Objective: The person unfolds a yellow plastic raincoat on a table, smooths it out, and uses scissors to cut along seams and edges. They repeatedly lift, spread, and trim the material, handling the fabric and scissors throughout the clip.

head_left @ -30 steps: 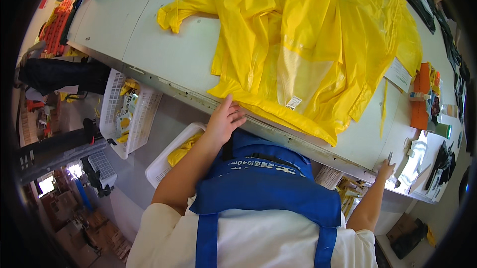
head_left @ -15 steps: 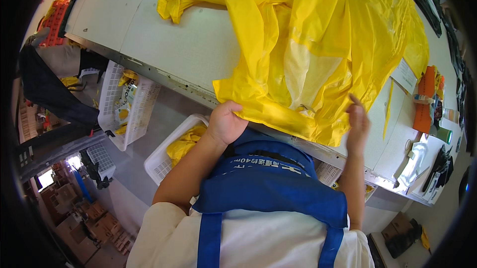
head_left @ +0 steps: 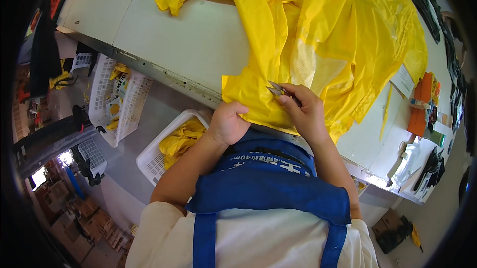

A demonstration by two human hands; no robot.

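A yellow raincoat (head_left: 268, 29) with a shiny, thin fabric lies spread over the pale table, one sleeve stretching to the left. A paler mesh-like patch shows in its middle. My left hand (head_left: 228, 122) is closed on the coat's near edge, thumb on top. In my right hand (head_left: 305, 111) is a small pair of thread snips (head_left: 275, 89), gripped between thumb and fingers. Their two dark blades point left and stand slightly apart, just over the cloth. Whether the blades touch the fabric I cannot tell.
The white table (head_left: 184, 39) ends in a metal edge before me. Below it on the left stand a white crate (head_left: 144, 156) with yellow cloth and another white basket (head_left: 141, 94). An orange box (head_left: 421, 104), a paper sheet (head_left: 403, 80) and clear plastic (head_left: 405, 163) lie at the right.
My right hand has moved left from the coat's right side to near my left hand, and the snips now show in it. The left hand keeps its hold on the edge.
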